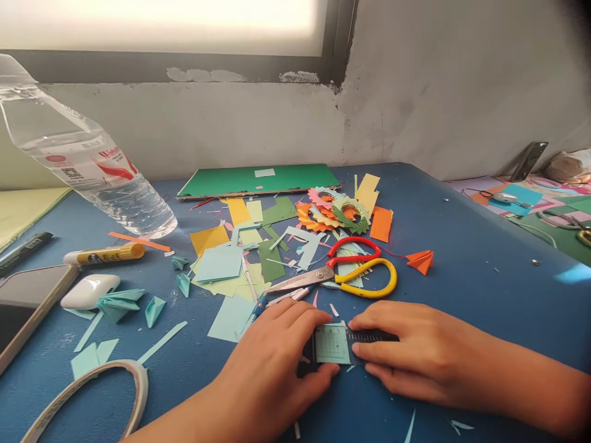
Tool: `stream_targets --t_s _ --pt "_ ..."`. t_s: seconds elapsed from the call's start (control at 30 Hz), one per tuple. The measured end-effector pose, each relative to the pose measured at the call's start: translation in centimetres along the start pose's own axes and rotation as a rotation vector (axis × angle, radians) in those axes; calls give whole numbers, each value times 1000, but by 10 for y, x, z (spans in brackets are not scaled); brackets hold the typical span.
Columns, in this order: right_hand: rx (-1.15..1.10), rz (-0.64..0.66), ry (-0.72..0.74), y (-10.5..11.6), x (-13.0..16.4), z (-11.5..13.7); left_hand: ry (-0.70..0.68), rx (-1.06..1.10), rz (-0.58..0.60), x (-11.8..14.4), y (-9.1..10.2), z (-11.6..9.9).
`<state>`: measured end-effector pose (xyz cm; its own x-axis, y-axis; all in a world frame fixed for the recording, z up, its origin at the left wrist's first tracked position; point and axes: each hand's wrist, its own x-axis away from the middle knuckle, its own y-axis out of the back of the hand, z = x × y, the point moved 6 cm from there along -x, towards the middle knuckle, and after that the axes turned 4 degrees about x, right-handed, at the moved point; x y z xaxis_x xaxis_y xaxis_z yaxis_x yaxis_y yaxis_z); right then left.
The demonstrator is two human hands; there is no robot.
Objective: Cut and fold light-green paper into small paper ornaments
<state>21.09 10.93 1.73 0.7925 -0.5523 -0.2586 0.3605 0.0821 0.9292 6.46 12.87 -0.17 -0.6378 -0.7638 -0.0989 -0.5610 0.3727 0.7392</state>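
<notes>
My left hand has its thumb and forefinger at the left side of a small light-blue paper square lying near the table's front. Faint printed-looking rows show on that square; whether they are on the paper or on something over it I cannot tell. Beside it, a dark strip with white tick marks, like a ruler, runs under my right hand, whose fingers grip and press it. My hands hide much of the strip. Scissors with one red and one yellow handle lie just beyond, blades toward the left.
Paper scraps and ring-shaped paper pieces cover the middle. A water bottle stands left, near a glue stick, a white case, a phone and a tape roll. A green board lies by the wall.
</notes>
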Motion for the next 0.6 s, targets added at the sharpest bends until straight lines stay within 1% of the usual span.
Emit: stream_targets --t_s 0.13,0.2,0.23,0.27,0.33,0.37,0.4,0.43,0.47,0.5,0.53,0.57,0.6 --pt "-27 41 2 3 -1 -2 -33 -25 20 0 -2 0" --pt "-65 70 -22 8 0 -9 -65 -60 -11 1 7 -3" --pt "-85 83 -49 11 1 -15 -84 -88 -45 2 17 -5" --pt "-105 91 -86 14 3 -21 -110 -123 -107 3 31 -9" --pt "-133 81 -173 21 5 -34 -110 -238 -257 6 65 -15" --pt "-152 77 -216 23 6 -38 -40 -301 -304 8 82 -14" --pt "-177 79 -254 24 7 -40 64 -363 -310 10 96 -11" --pt "-207 90 -283 23 7 -40 179 -415 -253 12 104 -7" --pt "-239 105 -301 22 6 -38 297 -455 -166 16 106 -1" --pt "-268 121 -308 20 4 -34 385 -481 -56 22 104 5" --pt "-291 133 -302 17 2 -28 420 -473 57 27 96 8" --pt "-303 140 -288 15 0 -21 414 -446 131 32 87 9" --pt "-305 141 -268 13 -2 -15 371 -402 189 36 77 8"
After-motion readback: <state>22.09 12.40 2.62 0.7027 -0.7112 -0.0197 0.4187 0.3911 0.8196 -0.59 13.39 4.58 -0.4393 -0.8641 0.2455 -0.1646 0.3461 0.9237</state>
